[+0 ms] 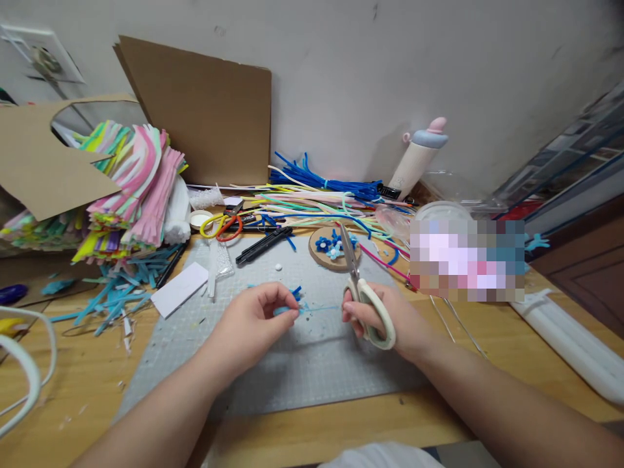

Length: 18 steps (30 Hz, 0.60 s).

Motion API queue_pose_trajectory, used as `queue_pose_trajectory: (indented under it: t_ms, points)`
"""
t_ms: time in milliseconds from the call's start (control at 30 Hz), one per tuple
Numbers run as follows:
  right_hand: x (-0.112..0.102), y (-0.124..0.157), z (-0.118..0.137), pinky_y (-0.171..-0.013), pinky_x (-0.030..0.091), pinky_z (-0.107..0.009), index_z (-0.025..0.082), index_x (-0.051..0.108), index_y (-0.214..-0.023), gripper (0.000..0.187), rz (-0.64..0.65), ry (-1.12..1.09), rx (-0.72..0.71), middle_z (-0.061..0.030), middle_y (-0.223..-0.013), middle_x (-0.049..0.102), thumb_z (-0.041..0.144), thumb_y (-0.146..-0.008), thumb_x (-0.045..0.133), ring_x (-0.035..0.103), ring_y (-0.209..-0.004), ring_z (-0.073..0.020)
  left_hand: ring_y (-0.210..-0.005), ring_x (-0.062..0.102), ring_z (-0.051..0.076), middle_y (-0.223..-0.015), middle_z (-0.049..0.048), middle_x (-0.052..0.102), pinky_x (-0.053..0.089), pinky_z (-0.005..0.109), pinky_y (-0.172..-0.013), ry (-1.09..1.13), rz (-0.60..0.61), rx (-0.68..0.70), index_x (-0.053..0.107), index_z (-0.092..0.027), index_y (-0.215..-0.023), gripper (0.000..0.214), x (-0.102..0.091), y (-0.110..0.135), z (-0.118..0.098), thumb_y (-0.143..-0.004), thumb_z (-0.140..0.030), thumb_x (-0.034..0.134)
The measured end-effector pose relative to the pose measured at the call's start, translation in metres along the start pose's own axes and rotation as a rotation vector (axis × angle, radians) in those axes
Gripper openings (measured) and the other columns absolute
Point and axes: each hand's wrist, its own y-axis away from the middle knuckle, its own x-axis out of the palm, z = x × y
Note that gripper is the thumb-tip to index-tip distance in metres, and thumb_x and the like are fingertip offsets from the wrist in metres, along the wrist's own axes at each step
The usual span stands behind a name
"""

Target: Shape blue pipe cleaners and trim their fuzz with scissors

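Our L hand [258,316] has thumb + index pressed tog., pinching a light-blue fuzzy strip [281,311] over the grey gridded cutting mat [302,370]. Our R hand [400,315] has fingers curled thru white-handled metal scissors [355,268], blades pointing away from us, partly hiding a round brown cardboard disc [326,262] w/ blue fuzzy flowers [323,244] on it.

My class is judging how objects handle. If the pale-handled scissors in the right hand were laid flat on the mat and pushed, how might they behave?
The scissors would probably stay stiff, given their metallic-looking blades. Their long shape and wide handle loops suggest sliding or turning, not rolling.
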Motion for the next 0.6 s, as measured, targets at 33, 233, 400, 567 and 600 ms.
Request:
queue_pose_trajectory:
  t_ms: [33, 233, 400, 567, 600]
  points:
    - [-0.001, -0.001, 0.000, -0.042, 0.036, -0.021, 0.017, 0.053, -0.078, 0.028, -0.048, 0.020, -0.009, -0.0003, -0.066, 0.060, 0.042, -0.073, 0.064, 0.049, -0.046, -0.0090, -0.055, 0.050, 0.013, -0.063, -0.0003, 0.062, 0.034, 0.021, -0.052, -0.079, 0.009, 0.018, 0.064, -0.018, -0.067, 0.002, -0.001, 0.000, 0.002, -0.066, -0.021, 0.063]
    - [-0.009, -0.009, -0.002, -0.043, 0.036, -0.022, 0.017, 0.053, -0.076, 0.029, -0.164, 0.018, -0.053, -0.0003, -0.065, 0.058, 0.044, -0.074, 0.063, 0.050, -0.048, -0.0099, -0.053, 0.049, 0.014, -0.063, -0.0002, 0.064, 0.031, 0.023, -0.050, -0.250, -0.179, 0.153, 0.066, -0.021, -0.065, 0.003, -0.014, -0.004, 0.010, -0.066, -0.022, 0.063]
    - [-0.010, -0.013, -0.005, -0.043, 0.036, -0.021, 0.017, 0.052, -0.076, 0.029, -0.176, 0.047, -0.049, -0.0001, -0.064, 0.058, 0.044, -0.075, 0.061, 0.050, -0.047, -0.0099, -0.070, 0.058, 0.018, -0.078, -0.0003, 0.068, 0.039, 0.027, -0.063, -0.522, -0.391, 0.146, 0.065, -0.023, -0.076, 0.010, -0.025, -0.022, 0.020, -0.072, -0.027, 0.057]
    - [-0.011, -0.014, -0.009, -0.042, 0.036, -0.020, 0.017, 0.054, -0.077, 0.027, -0.160, 0.092, -0.054, 0.0004, -0.063, 0.059, 0.042, -0.074, 0.063, 0.051, -0.046, -0.0097, -0.085, 0.059, 0.021, -0.087, 0.0016, 0.067, 0.042, 0.032, -0.075, -0.695, -0.324, 0.242, 0.064, -0.023, -0.081, 0.012, -0.029, -0.040, 0.036, -0.076, -0.027, 0.054]
    - [-0.011, -0.014, -0.010, -0.042, 0.036, -0.020, 0.017, 0.054, -0.077, 0.027, -0.156, 0.082, -0.051, 0.0007, -0.063, 0.059, 0.042, -0.073, 0.065, 0.051, -0.046, -0.0095, -0.089, 0.058, 0.021, -0.090, 0.0024, 0.066, 0.041, 0.032, -0.079, -0.704, -0.320, 0.280, 0.063, -0.022, -0.082, 0.012, -0.030, -0.040, 0.037, -0.076, -0.027, 0.054]
